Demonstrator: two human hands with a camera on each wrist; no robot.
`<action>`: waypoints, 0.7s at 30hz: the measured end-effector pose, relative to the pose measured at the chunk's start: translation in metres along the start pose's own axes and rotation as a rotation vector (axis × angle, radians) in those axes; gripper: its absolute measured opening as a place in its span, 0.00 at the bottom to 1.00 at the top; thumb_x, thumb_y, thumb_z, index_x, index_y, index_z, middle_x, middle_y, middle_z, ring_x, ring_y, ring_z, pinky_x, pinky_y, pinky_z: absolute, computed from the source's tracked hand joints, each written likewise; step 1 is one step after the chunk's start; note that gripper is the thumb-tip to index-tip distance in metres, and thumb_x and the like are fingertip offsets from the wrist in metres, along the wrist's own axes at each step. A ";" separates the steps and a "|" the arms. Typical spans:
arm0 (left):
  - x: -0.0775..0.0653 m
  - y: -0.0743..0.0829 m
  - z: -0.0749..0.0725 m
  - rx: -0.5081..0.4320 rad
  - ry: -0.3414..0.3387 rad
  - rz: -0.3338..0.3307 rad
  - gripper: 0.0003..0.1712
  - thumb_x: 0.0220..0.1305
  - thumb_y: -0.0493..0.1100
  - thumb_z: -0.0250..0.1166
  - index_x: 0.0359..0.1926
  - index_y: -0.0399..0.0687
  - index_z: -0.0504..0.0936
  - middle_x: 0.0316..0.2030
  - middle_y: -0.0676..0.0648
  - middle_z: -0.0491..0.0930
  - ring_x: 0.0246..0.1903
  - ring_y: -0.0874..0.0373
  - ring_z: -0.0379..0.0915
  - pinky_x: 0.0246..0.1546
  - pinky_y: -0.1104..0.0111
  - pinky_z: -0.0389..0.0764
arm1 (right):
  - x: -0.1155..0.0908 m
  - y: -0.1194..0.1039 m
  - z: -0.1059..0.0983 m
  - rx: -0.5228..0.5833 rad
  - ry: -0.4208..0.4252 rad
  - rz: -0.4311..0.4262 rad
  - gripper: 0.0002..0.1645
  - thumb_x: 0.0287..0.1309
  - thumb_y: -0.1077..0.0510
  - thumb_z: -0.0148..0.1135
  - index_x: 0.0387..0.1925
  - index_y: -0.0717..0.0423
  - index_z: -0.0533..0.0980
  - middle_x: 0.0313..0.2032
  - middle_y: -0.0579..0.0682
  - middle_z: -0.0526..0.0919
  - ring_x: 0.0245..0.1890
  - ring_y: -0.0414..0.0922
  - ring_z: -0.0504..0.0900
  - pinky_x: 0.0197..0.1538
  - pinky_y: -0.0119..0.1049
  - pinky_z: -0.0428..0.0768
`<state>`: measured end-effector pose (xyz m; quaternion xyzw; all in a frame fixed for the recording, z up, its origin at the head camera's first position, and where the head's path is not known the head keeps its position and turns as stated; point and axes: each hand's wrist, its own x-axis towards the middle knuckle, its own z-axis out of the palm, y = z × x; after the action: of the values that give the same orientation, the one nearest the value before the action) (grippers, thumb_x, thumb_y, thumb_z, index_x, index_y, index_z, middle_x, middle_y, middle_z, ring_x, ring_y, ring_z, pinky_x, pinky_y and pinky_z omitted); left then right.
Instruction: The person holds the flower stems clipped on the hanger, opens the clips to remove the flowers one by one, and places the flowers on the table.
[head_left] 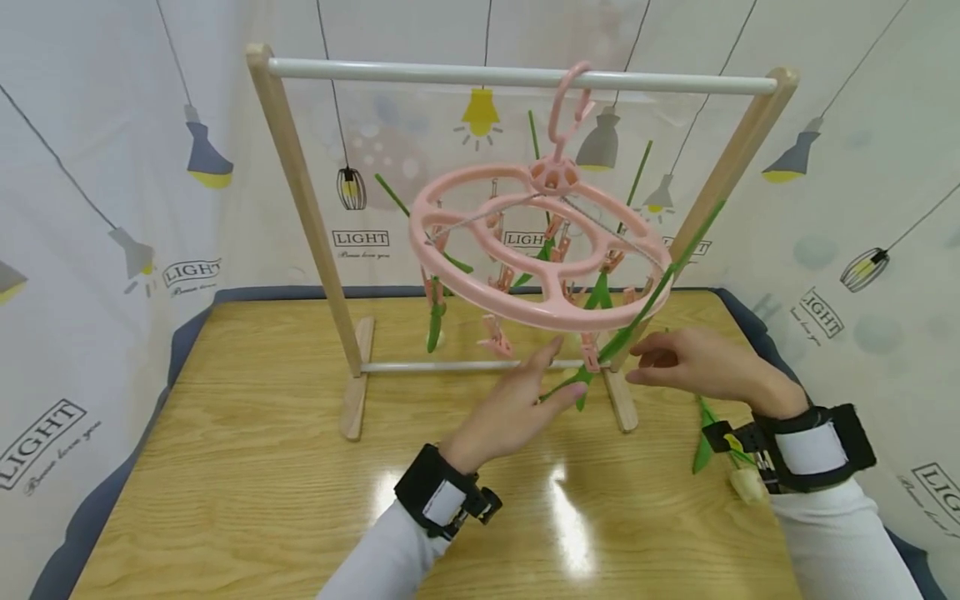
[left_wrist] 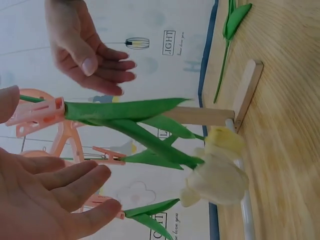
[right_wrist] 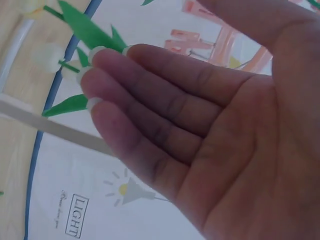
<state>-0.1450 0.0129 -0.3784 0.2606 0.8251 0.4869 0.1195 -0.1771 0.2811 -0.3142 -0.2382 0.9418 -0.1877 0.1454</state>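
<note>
A pink round clip hanger [head_left: 562, 315] hangs by its hook from a white rail. One of its front clips [head_left: 590, 352] grips the green stem of a white artificial tulip [left_wrist: 217, 180], which hangs flower down. Beside that clip is my left hand [head_left: 513, 408], its fingers extended and apart. In the left wrist view the clip sits between thumb and fingers; whether they touch it I cannot tell. To the right of the clip, my right hand [head_left: 697, 367] holds nothing, fingers loosely bent. Farther back, more tulips [left_wrist: 150, 157] hang from other clips.
The rail [head_left: 450, 73] rests on a wooden stand [head_left: 300, 183] on the wood-grain table [head_left: 247, 492]. Another white tulip [head_left: 747, 483] lies at the right, partly behind the right wrist camera. An unoccupied pink clip [head_left: 495, 337] dangles at the front. Patterned cloth [head_left: 90, 292] surrounds the table.
</note>
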 end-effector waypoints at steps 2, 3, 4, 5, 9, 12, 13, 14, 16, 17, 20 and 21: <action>0.002 0.005 0.001 -0.042 0.022 0.015 0.45 0.71 0.68 0.47 0.79 0.59 0.40 0.78 0.47 0.49 0.75 0.49 0.53 0.73 0.49 0.61 | -0.001 -0.005 0.000 -0.003 0.026 -0.023 0.28 0.64 0.44 0.63 0.55 0.60 0.78 0.43 0.50 0.88 0.41 0.43 0.86 0.44 0.40 0.85; 0.003 0.007 0.002 -0.066 0.036 0.035 0.44 0.72 0.67 0.49 0.79 0.61 0.41 0.78 0.48 0.50 0.75 0.50 0.53 0.73 0.50 0.61 | -0.001 -0.007 -0.001 -0.003 0.036 -0.035 0.27 0.64 0.44 0.63 0.54 0.59 0.78 0.43 0.49 0.88 0.41 0.42 0.86 0.43 0.40 0.85; 0.005 0.009 0.003 -0.089 0.052 0.052 0.43 0.72 0.65 0.50 0.78 0.62 0.41 0.77 0.48 0.51 0.74 0.50 0.54 0.72 0.50 0.62 | -0.001 -0.009 -0.001 -0.002 0.046 -0.044 0.26 0.63 0.44 0.64 0.54 0.58 0.79 0.43 0.49 0.88 0.41 0.42 0.86 0.43 0.40 0.85; 0.007 0.011 0.004 -0.112 0.066 0.067 0.42 0.73 0.64 0.51 0.78 0.63 0.42 0.77 0.49 0.52 0.74 0.50 0.56 0.72 0.51 0.63 | -0.001 -0.011 -0.001 -0.003 0.056 -0.052 0.25 0.63 0.44 0.65 0.53 0.57 0.79 0.42 0.48 0.88 0.41 0.42 0.85 0.43 0.40 0.85; 0.011 0.019 0.009 -0.173 0.129 0.113 0.38 0.73 0.59 0.54 0.77 0.67 0.49 0.74 0.52 0.60 0.71 0.52 0.61 0.70 0.52 0.67 | -0.001 -0.020 -0.001 0.006 0.084 -0.074 0.19 0.61 0.45 0.66 0.46 0.52 0.81 0.40 0.45 0.88 0.39 0.39 0.85 0.39 0.35 0.84; 0.010 0.023 0.012 -0.195 0.173 0.110 0.33 0.72 0.58 0.56 0.74 0.66 0.57 0.72 0.52 0.65 0.68 0.54 0.66 0.68 0.52 0.70 | 0.001 -0.026 0.002 0.026 0.095 -0.096 0.14 0.61 0.45 0.67 0.42 0.49 0.82 0.36 0.41 0.88 0.35 0.35 0.84 0.36 0.30 0.81; 0.010 0.023 0.012 -0.198 0.189 0.111 0.32 0.72 0.57 0.57 0.73 0.65 0.60 0.70 0.51 0.68 0.67 0.55 0.68 0.67 0.53 0.71 | 0.002 -0.027 0.003 0.037 0.097 -0.107 0.13 0.61 0.45 0.67 0.41 0.48 0.83 0.35 0.40 0.88 0.34 0.34 0.83 0.36 0.29 0.81; 0.009 0.024 0.013 -0.200 0.202 0.112 0.30 0.72 0.56 0.57 0.72 0.63 0.62 0.68 0.51 0.70 0.65 0.55 0.69 0.66 0.55 0.72 | 0.002 -0.028 0.004 0.052 0.096 -0.116 0.12 0.61 0.46 0.67 0.41 0.47 0.83 0.35 0.40 0.88 0.34 0.33 0.84 0.35 0.28 0.81; 0.009 0.025 0.013 -0.197 0.220 0.126 0.29 0.72 0.54 0.57 0.71 0.62 0.63 0.64 0.49 0.74 0.62 0.55 0.72 0.63 0.58 0.76 | 0.004 -0.029 0.006 0.071 0.098 -0.138 0.11 0.61 0.47 0.67 0.42 0.47 0.83 0.36 0.40 0.88 0.35 0.33 0.84 0.37 0.29 0.82; 0.009 0.025 0.013 -0.192 0.230 0.134 0.28 0.73 0.54 0.57 0.71 0.61 0.64 0.62 0.49 0.76 0.61 0.55 0.73 0.61 0.60 0.77 | 0.004 -0.030 0.007 0.080 0.100 -0.152 0.12 0.61 0.47 0.68 0.43 0.47 0.82 0.37 0.40 0.88 0.36 0.34 0.85 0.39 0.29 0.83; 0.008 0.026 0.012 -0.196 0.266 0.156 0.28 0.72 0.52 0.57 0.70 0.59 0.66 0.54 0.46 0.81 0.57 0.55 0.76 0.55 0.65 0.80 | 0.007 -0.030 0.009 0.106 0.103 -0.180 0.14 0.60 0.49 0.68 0.46 0.48 0.81 0.41 0.43 0.88 0.40 0.38 0.87 0.43 0.33 0.85; 0.008 0.025 0.012 -0.202 0.280 0.168 0.27 0.72 0.51 0.57 0.70 0.59 0.66 0.52 0.46 0.81 0.56 0.54 0.77 0.54 0.66 0.81 | 0.007 -0.030 0.010 0.108 0.106 -0.188 0.15 0.60 0.50 0.68 0.47 0.49 0.80 0.41 0.44 0.88 0.41 0.39 0.87 0.45 0.34 0.85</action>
<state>-0.1383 0.0363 -0.3622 0.2448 0.7561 0.6069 -0.0119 -0.1680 0.2501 -0.3114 -0.3072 0.9102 -0.2631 0.0895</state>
